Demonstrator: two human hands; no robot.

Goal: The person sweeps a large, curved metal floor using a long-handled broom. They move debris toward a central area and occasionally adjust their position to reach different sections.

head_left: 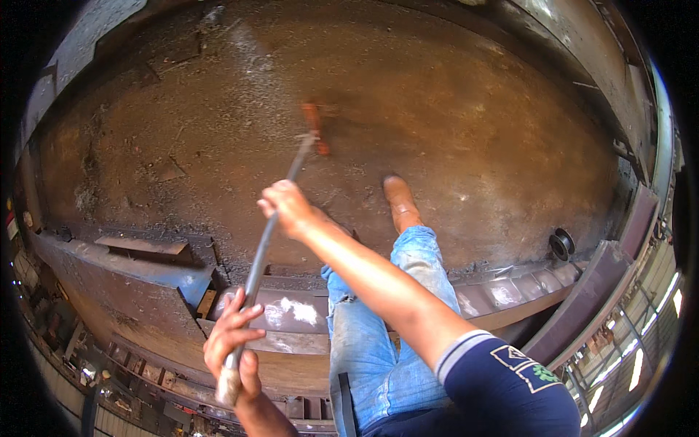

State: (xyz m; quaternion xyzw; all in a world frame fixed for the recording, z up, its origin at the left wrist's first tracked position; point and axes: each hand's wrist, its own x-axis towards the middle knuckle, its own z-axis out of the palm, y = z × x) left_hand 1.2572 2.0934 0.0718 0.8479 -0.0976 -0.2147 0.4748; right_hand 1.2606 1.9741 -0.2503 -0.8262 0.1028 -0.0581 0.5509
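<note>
A long-handled broom (261, 261) slants up from lower left, its grey pole ending in an orange head (315, 130) that rests on the floor, blurred by motion. My right hand (286, 206) is closed around the pole about midway, with the bare forearm reaching across from the right. Near the pole's pale upper end, my left hand (231, 339) holds it loosely between thumb and palm, several fingers partly stretched out. Grey grit (255, 80) and small debris lie left of and beyond the broom head.
The brown metal floor (495, 153) has fewer crumbs on the right. My boot (400, 200) stands on it. Behind it runs a raised metal beam (291, 309). A black spool (561, 244) sits at the right, and a loose metal piece (142, 246) lies at the left ledge.
</note>
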